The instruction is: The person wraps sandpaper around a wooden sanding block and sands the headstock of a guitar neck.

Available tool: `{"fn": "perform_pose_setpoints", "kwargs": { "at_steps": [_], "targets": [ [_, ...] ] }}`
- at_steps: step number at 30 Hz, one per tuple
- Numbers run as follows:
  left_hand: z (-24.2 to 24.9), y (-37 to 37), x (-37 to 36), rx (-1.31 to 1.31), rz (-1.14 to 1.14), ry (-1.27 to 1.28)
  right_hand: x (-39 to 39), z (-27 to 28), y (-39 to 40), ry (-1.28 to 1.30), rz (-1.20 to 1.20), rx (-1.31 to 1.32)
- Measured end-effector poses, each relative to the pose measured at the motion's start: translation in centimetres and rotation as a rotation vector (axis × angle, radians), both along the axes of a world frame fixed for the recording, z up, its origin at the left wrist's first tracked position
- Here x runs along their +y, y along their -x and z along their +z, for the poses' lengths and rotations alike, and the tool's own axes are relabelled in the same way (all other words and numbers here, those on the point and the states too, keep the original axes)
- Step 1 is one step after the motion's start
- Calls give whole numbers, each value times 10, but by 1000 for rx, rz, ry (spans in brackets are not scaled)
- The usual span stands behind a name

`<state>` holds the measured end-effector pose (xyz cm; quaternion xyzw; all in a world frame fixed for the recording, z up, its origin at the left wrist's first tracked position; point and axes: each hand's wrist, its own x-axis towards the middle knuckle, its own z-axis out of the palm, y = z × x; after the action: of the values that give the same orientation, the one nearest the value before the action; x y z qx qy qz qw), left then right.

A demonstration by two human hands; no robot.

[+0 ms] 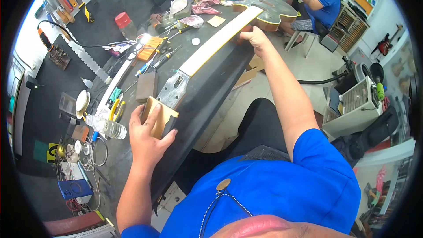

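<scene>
A guitar lies across the dark workbench, its body (275, 9) at the far end. Its neck (222, 39) is covered by a pale strip with yellow edges. The grey, worn headstock (174, 89) points toward the near left. My left hand (149, 134) is wrapped round a tan sheet-covered block (159, 121) just beyond the headstock's tip. My right hand (255, 40) is closed at the neck's side near the body, with the thumb on the edge; its other fingers are partly hidden. A brown block (146, 87) rests beside the headstock.
A clear bottle (107, 127), yellow-handled pliers (116, 109), screwdrivers and cables crowd the bench's left side. A red-lidded jar (126, 25) and rags (205, 5) lie farther back. A person in blue (325, 4) sits at the far right, near a white drawer cabinet (352, 105).
</scene>
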<state>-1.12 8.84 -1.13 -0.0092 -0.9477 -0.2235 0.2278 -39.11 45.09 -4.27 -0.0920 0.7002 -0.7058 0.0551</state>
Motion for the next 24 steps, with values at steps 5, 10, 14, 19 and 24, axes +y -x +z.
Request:
{"fn": "perform_pose_setpoints", "kwargs": {
  "at_steps": [5, 10, 14, 19, 24],
  "targets": [
    [10, -17, -2, 13, 8, -37, -11, -17, -3, 44, -145, 117],
    [30, -41, -14, 38, 43, -40, -26, -14, -35, -331, -261, 279],
    [31, -62, -26, 32, 60, -55, -42, -24, -56, -446, -311, 361],
    [34, -74, -35, -17, 51, -49, -43, -33, -56, -414, -252, 502],
    [36, -73, -33, 5, 54, -70, -46, -23, -66, -323, -217, 454]
  ]
}}
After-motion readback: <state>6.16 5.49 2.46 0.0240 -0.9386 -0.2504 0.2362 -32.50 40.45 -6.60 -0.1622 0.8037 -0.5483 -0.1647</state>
